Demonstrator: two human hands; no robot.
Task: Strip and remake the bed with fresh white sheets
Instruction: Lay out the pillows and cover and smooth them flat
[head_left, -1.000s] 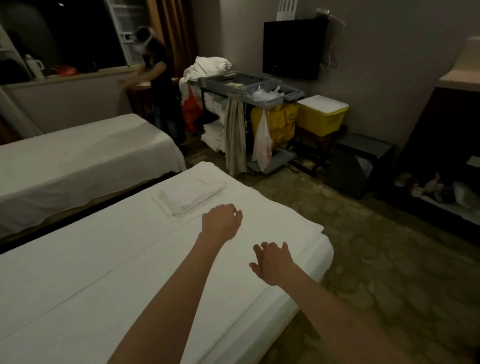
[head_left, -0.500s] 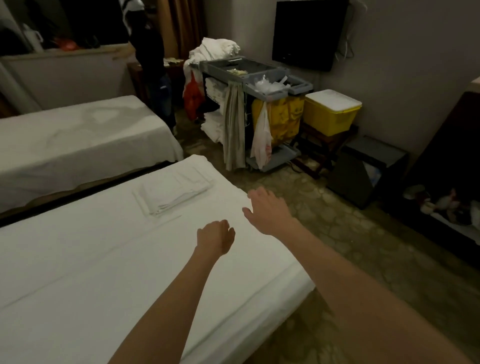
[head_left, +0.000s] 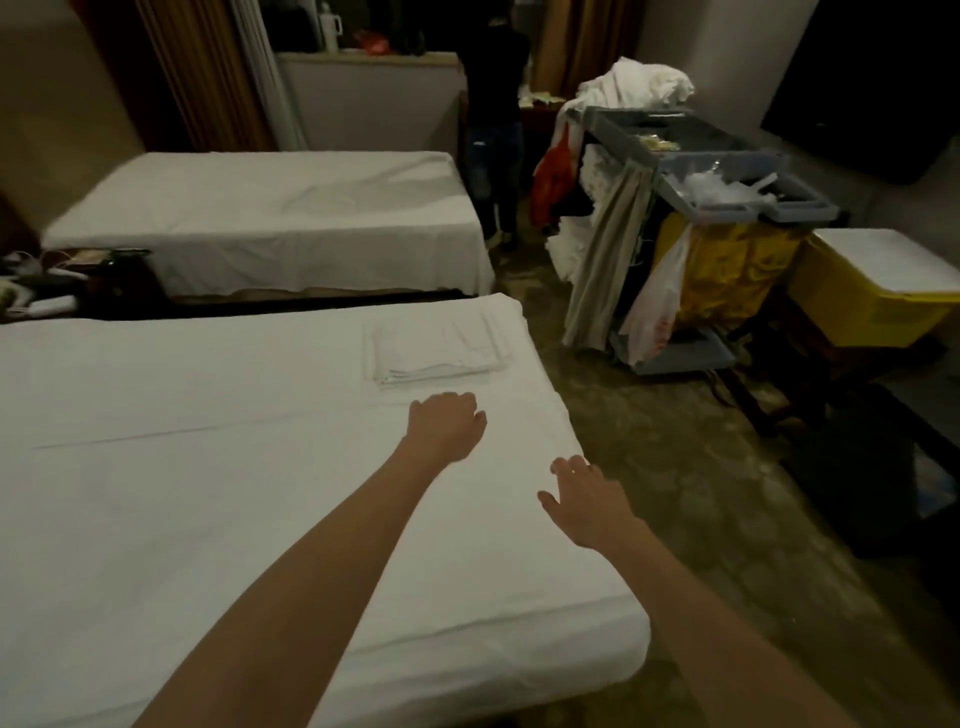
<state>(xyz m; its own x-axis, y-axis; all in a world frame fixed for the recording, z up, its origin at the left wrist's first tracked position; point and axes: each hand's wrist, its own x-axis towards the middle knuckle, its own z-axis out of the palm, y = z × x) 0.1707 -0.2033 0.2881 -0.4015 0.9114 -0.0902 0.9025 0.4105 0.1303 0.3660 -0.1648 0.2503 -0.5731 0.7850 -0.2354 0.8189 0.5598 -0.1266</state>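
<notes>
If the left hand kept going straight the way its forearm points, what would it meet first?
Most likely the folded white sheet lying on the bed, just beyond the left hand. Only smooth bedding lies between them, though the hand's height above the bed is unclear.

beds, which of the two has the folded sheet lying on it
The near bed, the one under both hands: a folded white sheet lies near its far corner. The far bed by the curtains carries only its spread sheet.
</notes>
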